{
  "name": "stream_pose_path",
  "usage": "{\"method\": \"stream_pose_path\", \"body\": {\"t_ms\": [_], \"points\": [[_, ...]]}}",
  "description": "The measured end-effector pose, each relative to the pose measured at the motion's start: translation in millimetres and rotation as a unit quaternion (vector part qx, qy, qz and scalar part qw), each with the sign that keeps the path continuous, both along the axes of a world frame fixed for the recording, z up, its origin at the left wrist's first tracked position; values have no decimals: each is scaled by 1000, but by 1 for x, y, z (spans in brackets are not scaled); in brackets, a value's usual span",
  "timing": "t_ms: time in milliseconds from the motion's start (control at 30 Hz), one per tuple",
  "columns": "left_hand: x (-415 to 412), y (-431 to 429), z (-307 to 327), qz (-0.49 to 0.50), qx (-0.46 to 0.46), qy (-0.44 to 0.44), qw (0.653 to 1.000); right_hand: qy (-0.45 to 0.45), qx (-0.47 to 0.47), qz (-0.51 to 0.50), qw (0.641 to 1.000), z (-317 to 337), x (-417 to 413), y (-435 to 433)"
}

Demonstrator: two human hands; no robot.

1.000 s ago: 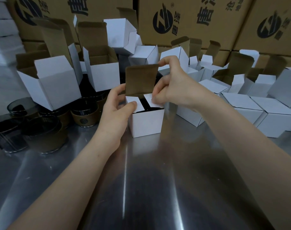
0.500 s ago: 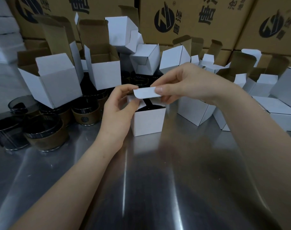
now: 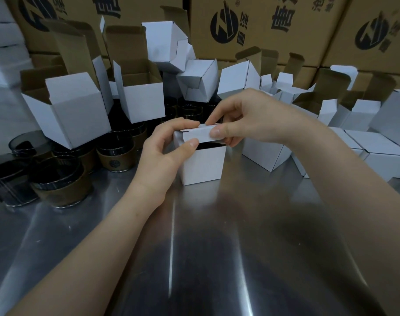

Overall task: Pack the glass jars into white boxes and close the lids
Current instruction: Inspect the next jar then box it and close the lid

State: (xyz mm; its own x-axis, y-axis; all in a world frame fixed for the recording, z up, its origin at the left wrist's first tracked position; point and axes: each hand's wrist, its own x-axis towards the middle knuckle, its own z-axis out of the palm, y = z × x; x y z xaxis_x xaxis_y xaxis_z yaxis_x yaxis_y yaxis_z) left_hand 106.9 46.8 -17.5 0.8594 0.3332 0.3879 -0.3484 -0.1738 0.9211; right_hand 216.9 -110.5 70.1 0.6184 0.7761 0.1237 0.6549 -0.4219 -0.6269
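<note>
A small white box point(image 3: 204, 164) stands on the steel table point(image 3: 194, 247) in the middle. Its lid point(image 3: 197, 134) is folded down over the top, with a dark gap showing under the front flap. My left hand point(image 3: 164, 149) grips the box's left side, thumb on the lid's front flap. My right hand point(image 3: 246, 117) pinches the lid's right end between thumb and fingers. Whatever is inside the box is hidden. Several dark glass jars point(image 3: 60, 183) with brown bands stand at the left.
Open white boxes point(image 3: 73, 110) with brown insides stand behind the jars. Closed white boxes point(image 3: 376, 147) pile up at the right. Large printed cardboard cartons point(image 3: 262, 23) form a wall at the back.
The lid stood upright a second ago. My right hand has folded it forward and down over the box, and my left thumb has moved onto the lid's front flap.
</note>
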Motion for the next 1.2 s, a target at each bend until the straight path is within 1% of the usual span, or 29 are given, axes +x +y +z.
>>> {"method": "stream_pose_path", "body": {"t_ms": [133, 533, 633, 1200], "points": [[-1, 0, 1, 2, -2, 3, 1000, -27, -31, 3, 999, -2, -1, 2], [2, 0, -1, 11, 3, 18, 1000, -11, -52, 1, 999, -1, 0, 3], [2, 0, -2, 10, -10, 23, 1000, -18, -61, 1, 998, -2, -1, 4], [4, 0, -2, 29, -19, 27, 999, -21, -80, -7, 997, -2, -2, 5]]}}
